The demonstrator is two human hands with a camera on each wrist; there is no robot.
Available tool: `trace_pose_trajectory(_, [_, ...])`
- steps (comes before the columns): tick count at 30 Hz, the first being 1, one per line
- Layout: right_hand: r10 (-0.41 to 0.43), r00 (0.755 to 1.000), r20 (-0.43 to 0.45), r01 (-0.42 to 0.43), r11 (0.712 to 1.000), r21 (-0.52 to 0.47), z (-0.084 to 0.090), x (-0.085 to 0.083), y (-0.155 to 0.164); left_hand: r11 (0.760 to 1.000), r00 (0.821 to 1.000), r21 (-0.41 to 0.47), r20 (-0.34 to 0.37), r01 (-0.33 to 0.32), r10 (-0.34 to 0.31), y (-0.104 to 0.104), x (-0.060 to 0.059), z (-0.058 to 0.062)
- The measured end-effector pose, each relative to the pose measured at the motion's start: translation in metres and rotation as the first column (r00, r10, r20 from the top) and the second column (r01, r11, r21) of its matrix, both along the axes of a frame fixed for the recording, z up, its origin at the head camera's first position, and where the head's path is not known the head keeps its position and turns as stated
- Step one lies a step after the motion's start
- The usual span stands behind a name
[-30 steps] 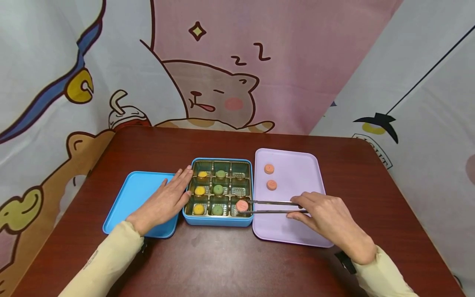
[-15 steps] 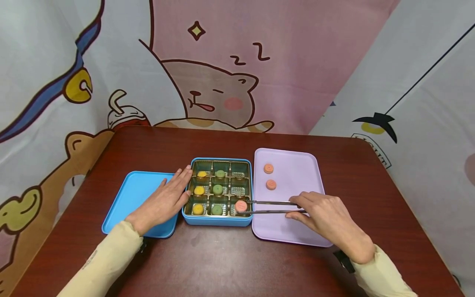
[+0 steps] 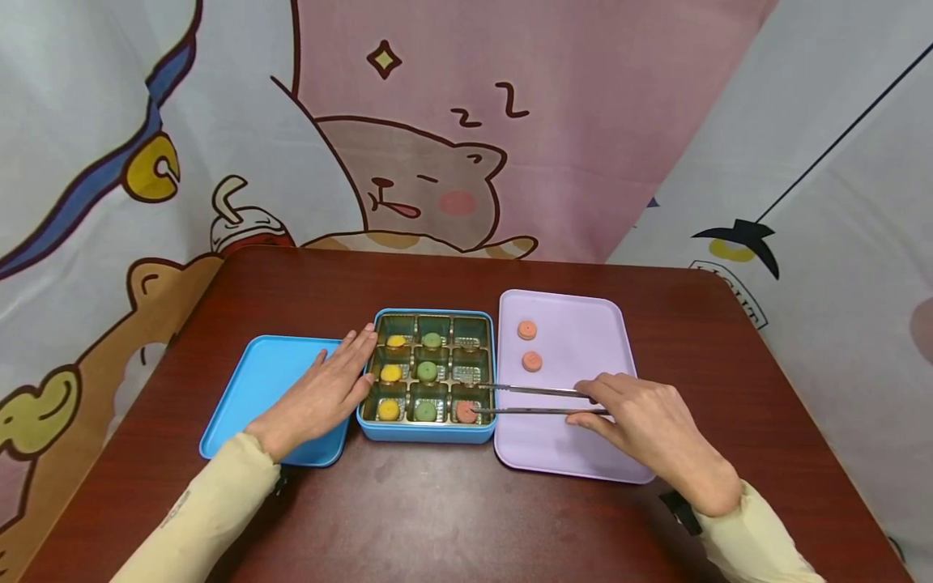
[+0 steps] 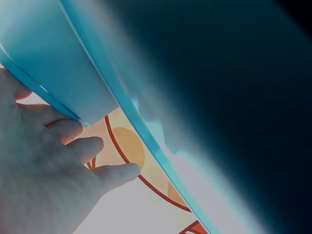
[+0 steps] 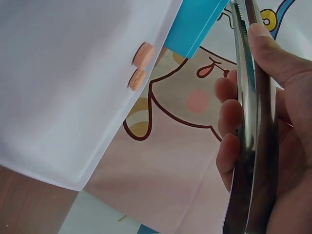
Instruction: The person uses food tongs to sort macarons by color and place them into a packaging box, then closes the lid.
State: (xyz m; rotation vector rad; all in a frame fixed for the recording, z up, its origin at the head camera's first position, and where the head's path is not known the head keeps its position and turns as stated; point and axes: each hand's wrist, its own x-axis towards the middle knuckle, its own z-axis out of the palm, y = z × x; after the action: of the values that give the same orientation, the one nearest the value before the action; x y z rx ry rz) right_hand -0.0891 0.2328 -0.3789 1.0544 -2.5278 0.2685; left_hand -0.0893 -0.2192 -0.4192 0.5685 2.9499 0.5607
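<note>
My right hand [image 3: 645, 421] grips metal tongs [image 5: 251, 122], whose arms reach left over the box and stand apart at their tips. Beside the lower tip, a pink macaron [image 3: 466, 412] lies in the front right compartment of the blue box [image 3: 428, 435]. The box has a gold divided insert; yellow macarons [image 3: 389, 373] fill its left column and green macarons [image 3: 427, 372] its middle column. My left hand [image 3: 321, 405] lies with straight fingers against the box's left side, its fingertips at the rim. In the left wrist view, the left hand [image 4: 53, 151] shows its fingers along the blue wall.
A lilac tray [image 3: 583, 340] right of the box carries two pink macarons [image 3: 530, 346] near its left edge. The blue lid [image 3: 280, 364] lies left of the box, partly under my left forearm. A cartoon cloth [image 3: 583, 121] hangs behind the brown table [image 3: 430, 518].
The tongs' tips have spread apart and let go of the pink macaron, which now sits lower in the front right compartment. My left hand stays in place.
</note>
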Motion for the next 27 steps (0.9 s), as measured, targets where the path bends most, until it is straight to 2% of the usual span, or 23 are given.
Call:
trace_pose_trajectory(9, [-0.055,0.998,-0.029,0.054,0.998,-0.043,0.001,-0.001,0.010,1.000,1.000,-0.008,0.002,-0.002,0.002,0.000,-0.001,-0.001])
trace_pose_trajectory(27, [-0.186,0.982,0.031,0.188,0.977,-0.101,-0.012,-0.019,0.044,1.000,1.000,-0.006,0.004,0.004,-0.004,-0.001,0.000,0.000])
